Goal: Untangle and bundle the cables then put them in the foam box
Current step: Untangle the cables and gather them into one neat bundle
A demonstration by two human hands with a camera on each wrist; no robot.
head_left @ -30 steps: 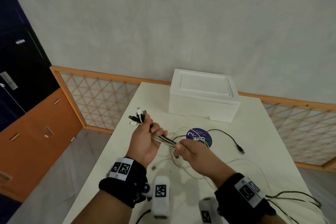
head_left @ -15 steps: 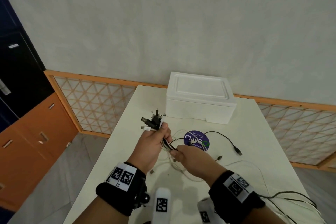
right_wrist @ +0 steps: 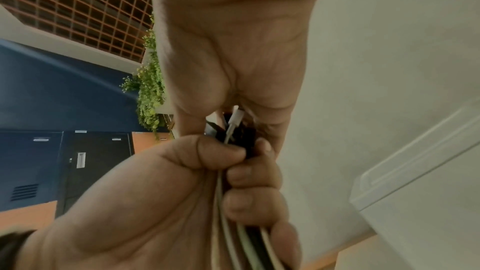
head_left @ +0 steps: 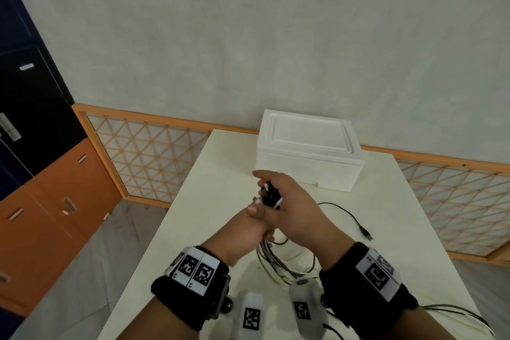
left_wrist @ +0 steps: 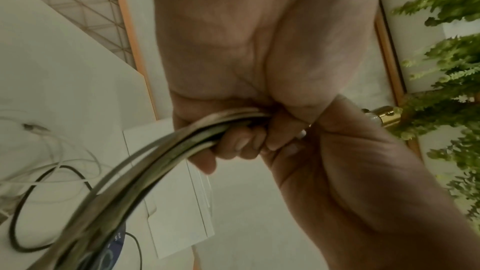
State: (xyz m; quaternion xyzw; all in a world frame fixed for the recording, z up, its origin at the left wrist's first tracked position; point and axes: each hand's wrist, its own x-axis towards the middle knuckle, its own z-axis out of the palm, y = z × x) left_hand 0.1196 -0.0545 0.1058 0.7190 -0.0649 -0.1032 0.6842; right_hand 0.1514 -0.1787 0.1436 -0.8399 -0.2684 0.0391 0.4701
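Observation:
A bundle of white and black cables (head_left: 271,197) is gripped in my left hand (head_left: 249,226), plug ends pointing up and the rest hanging in loops (head_left: 271,259) to the table. In the left wrist view my left fingers (left_wrist: 233,147) curl round the cables (left_wrist: 168,151). My right hand (head_left: 291,203) reaches over from the right and closes on the plug ends (right_wrist: 235,122), with its forefinger stretched out. The white foam box (head_left: 306,152), lid on, stands just beyond both hands.
A loose black cable (head_left: 345,212) with a USB plug (head_left: 367,234) lies right of the hands on the white table (head_left: 218,174). More cables trail off the near right corner. A blue disc (left_wrist: 116,243) lies under the bundle. A lattice fence stands behind the table.
My right hand left the cables below the left fist and came up over the plug ends. The left hand carried the bundle right, nearer the foam box.

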